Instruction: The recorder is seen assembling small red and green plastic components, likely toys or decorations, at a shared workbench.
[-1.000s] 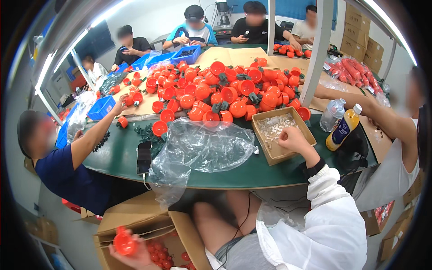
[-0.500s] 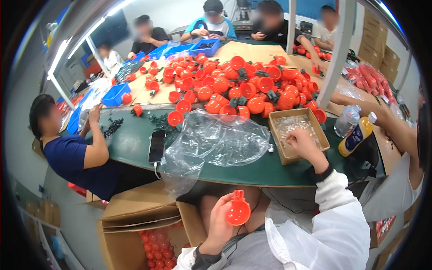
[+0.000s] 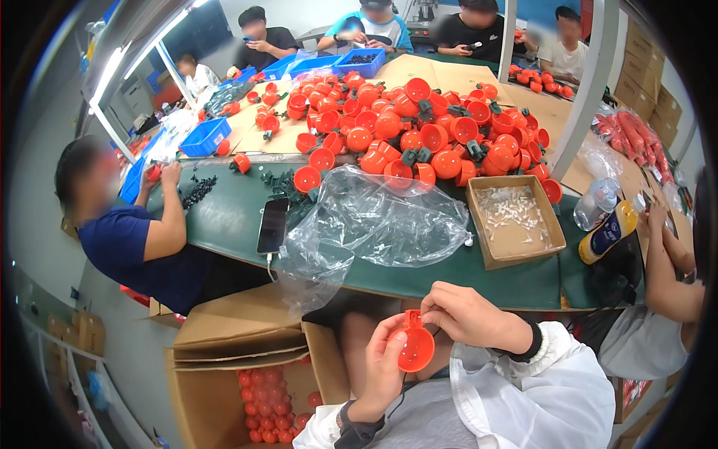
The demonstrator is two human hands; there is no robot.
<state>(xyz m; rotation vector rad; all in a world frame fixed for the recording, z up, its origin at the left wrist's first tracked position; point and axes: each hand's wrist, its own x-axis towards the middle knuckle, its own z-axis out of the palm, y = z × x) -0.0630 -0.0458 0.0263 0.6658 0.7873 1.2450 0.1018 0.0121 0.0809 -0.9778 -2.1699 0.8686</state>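
"What do we have closest to us?"

"We see the left hand (image 3: 380,368) with its grip closed on a red cup (image 3: 416,352), the cup's hollow facing us, just before the table edge. The right hand (image 3: 470,320) is at the cup's tab, fingers drawn close together; we cannot tell whether its grip pinches anything."

"And to the left?"

"We have an open carton (image 3: 327,367) with round red pieces (image 3: 265,408) inside."

"What lies on the surface?"

"On the green surface (image 3: 516,283) we find a clear plastic bag (image 3: 396,232) between a phone (image 3: 273,226) and a cardboard tray (image 3: 518,252) of small white pieces (image 3: 516,209)."

"Farther off?"

"We see a heap of red cups (image 3: 434,137), then blue bins (image 3: 361,69), then a person in a blue-and-white top (image 3: 389,36)."
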